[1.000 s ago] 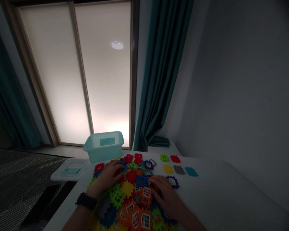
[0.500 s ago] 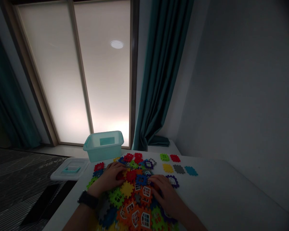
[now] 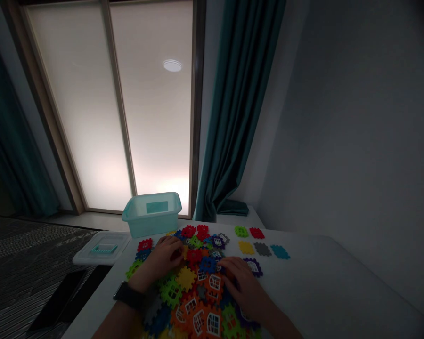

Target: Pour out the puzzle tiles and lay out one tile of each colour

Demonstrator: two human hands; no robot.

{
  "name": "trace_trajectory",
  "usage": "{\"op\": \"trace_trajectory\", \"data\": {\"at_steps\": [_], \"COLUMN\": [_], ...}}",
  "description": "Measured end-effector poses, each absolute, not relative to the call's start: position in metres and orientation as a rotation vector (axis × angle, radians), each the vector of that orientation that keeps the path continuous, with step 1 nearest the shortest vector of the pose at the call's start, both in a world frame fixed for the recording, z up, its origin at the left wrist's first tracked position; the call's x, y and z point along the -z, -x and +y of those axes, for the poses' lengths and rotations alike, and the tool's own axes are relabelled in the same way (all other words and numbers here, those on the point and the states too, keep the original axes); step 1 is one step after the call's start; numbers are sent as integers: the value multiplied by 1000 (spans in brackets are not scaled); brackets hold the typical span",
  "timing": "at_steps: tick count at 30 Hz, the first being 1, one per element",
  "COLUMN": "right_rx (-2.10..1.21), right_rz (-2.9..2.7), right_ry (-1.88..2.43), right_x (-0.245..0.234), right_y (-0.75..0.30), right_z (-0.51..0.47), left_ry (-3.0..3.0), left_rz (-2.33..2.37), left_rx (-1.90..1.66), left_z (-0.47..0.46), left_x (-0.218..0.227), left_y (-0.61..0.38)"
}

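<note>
A thick pile of plastic interlocking building tiles covers the table's near middle, in orange, yellow, green, blue and red, some with white window grilles. My left hand (image 3: 165, 256), with a dark watch (image 3: 128, 295) on its wrist, is over the pile's left side. Its fingers are curled in beside a red tile (image 3: 194, 255), and whatever they hold is hidden. My right hand (image 3: 240, 284) rests on the pile's right side, thumb and fingers apart. Its fingertips are close by a blue tile (image 3: 207, 264); a yellow tile (image 3: 186, 278) lies between the hands.
At the back left stands a light teal bin (image 3: 155, 222), its lid (image 3: 101, 248) beside it at the table's left edge. Right of the pile lie separate tiles: green (image 3: 241, 231), red (image 3: 256, 233), yellow (image 3: 246, 247), grey (image 3: 262, 249), blue (image 3: 280, 251) and purple (image 3: 253, 266).
My left hand has drawn back slightly to the left and its fingers have curled in. The red tile beside it has shifted a little right. My right hand has stayed in place.
</note>
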State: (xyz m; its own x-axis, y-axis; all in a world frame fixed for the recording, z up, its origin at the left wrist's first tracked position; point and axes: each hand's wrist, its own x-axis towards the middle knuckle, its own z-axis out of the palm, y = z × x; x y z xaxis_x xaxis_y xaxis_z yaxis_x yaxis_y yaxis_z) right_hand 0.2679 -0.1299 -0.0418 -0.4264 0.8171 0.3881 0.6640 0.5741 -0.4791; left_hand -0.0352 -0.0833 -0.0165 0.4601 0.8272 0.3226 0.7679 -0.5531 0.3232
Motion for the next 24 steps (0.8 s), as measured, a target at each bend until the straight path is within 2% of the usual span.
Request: {"op": "trace_trajectory", "data": {"at_steps": [12,24], "right_rx": [-300,44], "right_rz": [-2184,-2238], "right_ry": [1154,1017], "right_x": [40,42], "right_y": [-267,-250], "right_z": [-130,-134], "left_ry": [-2282,-2127], "left_rz": [1339,1046], "left_rx": [-1011,-908], "left_z": [-89,-104], "left_x": [2,8], "left_y": [28,-11]}}
